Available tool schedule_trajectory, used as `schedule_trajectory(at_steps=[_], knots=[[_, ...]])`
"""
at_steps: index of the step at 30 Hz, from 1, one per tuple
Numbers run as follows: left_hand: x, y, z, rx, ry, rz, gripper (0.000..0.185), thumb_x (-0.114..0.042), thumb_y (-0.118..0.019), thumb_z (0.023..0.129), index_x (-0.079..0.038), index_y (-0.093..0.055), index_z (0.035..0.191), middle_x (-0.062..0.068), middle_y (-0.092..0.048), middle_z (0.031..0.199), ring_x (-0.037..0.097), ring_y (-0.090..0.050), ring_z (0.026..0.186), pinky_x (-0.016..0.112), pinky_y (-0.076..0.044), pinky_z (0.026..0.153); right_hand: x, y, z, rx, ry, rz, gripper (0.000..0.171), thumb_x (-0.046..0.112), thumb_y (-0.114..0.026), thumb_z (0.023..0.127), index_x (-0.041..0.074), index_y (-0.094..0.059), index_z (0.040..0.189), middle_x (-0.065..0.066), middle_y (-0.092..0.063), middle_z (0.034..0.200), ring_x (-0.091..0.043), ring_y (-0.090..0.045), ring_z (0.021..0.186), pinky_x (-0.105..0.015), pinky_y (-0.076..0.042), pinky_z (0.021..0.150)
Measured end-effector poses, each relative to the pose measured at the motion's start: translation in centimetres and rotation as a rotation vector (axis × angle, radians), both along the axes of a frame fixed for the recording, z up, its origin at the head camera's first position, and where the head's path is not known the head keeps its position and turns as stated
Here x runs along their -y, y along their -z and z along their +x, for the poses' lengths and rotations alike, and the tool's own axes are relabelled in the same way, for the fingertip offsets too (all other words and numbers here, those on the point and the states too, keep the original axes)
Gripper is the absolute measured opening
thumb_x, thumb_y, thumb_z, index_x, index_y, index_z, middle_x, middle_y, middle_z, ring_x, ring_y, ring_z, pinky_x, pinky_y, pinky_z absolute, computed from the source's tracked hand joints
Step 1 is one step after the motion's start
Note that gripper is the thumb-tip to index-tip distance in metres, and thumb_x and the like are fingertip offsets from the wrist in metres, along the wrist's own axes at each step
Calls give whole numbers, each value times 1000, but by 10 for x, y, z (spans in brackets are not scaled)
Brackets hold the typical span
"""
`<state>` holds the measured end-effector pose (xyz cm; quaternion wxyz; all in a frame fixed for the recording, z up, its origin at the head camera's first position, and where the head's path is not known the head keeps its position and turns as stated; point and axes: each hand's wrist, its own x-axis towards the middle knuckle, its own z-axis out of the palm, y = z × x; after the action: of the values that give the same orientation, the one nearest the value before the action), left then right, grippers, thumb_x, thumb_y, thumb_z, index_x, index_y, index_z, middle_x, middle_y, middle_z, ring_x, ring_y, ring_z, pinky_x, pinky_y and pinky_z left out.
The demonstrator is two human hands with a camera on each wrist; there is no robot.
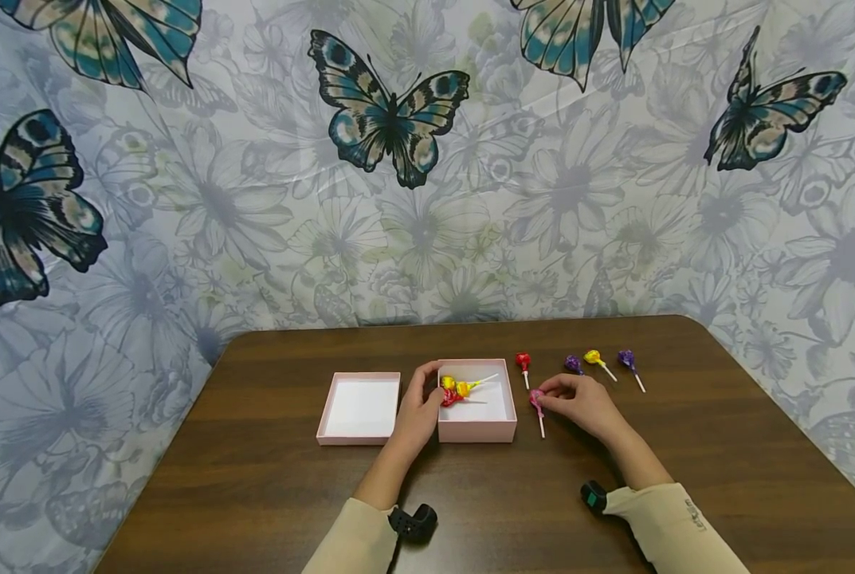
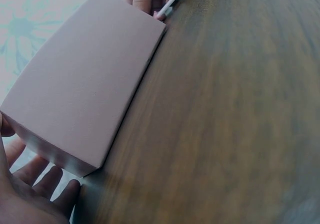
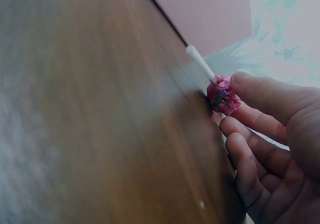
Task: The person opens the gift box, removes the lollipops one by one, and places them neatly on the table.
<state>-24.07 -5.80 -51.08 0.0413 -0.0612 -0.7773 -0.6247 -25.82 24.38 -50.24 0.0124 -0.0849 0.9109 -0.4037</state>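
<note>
An open pink box [image 1: 476,430] stands at mid-table with yellow and red lollipops [image 1: 458,390] inside. My left hand [image 1: 427,391] grips its left wall, thumb at the rim; in the left wrist view the fingers [image 2: 50,181] lie against the box's [image 2: 85,84] corner. Right of the box, my right hand [image 1: 552,396] pinches the wrapped head of a pink lollipop [image 1: 537,397] that lies on the wood. The right wrist view shows my fingertips [image 3: 250,87] on that lollipop [image 3: 222,95], its white stick pointing toward the box [image 3: 205,9].
The box's lid [image 1: 358,406] lies upturned left of the box. Behind my right hand lie a red lollipop [image 1: 523,363], a purple one [image 1: 574,364], a yellow one [image 1: 594,357] and another purple one [image 1: 626,359]. The brown table [image 1: 255,494] meets a butterfly-print backdrop.
</note>
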Motion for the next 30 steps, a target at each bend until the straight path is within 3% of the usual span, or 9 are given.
schedule_trajectory(at_steps=[30], knots=[[-1, -1, 0, 0, 3, 6, 43, -10, -47, 99, -19, -49, 141, 7, -49, 151, 27, -43, 143, 49, -32, 121, -3, 1, -2, -1, 8, 26, 33, 37, -78, 86, 15, -72, 109, -1, -70, 95, -11, -61, 79, -24, -49, 68]])
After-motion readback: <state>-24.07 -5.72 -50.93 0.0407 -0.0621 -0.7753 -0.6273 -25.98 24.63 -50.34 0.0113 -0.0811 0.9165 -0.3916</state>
